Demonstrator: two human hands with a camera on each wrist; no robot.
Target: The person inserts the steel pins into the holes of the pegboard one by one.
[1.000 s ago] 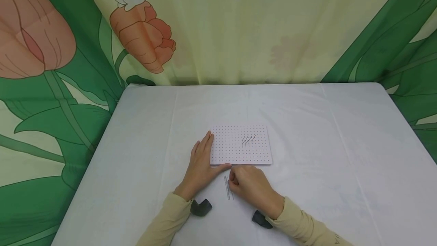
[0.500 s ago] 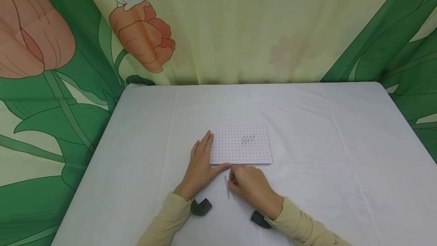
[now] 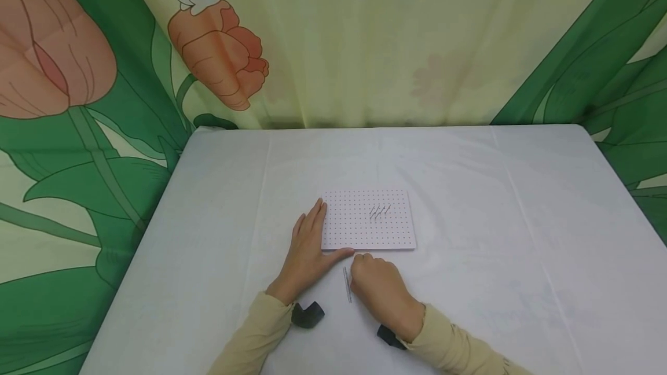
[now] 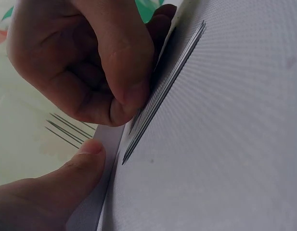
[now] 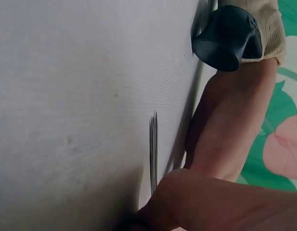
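A white board (image 3: pixel 344 224) with rows of small holes lies mid-table. Several thin metal needles (image 3: pixel 380 212) stand slanted in its right half. My left hand (image 3: pixel 307 247) lies with straight fingers along the board's left edge, thumb (image 4: pixel 93 147) at the front edge. Just in front, several loose needles (image 4: pixel 162 96) lie side by side on the cloth. My right hand (image 3: pixel 383 288) is low beside them, thumb and index finger (image 4: pixel 124 103) pinched together at the cloth. A needle's end shows just below those fingertips in the left wrist view; the rest is hidden by the hand.
A white cloth covers the table (image 3: pixel 495 236). Behind it hangs a printed curtain (image 3: pixel 365 45) with leaves and a carrot. Dark camera mounts sit at both wrists, the left one (image 3: pixel 307 315) between the sleeves and the right one (image 3: pixel 391 337) under the right cuff.
My right hand has turned slightly and its wrist has shifted a little left. The needle end that showed under it is now covered in the head view. The left hand stays put.
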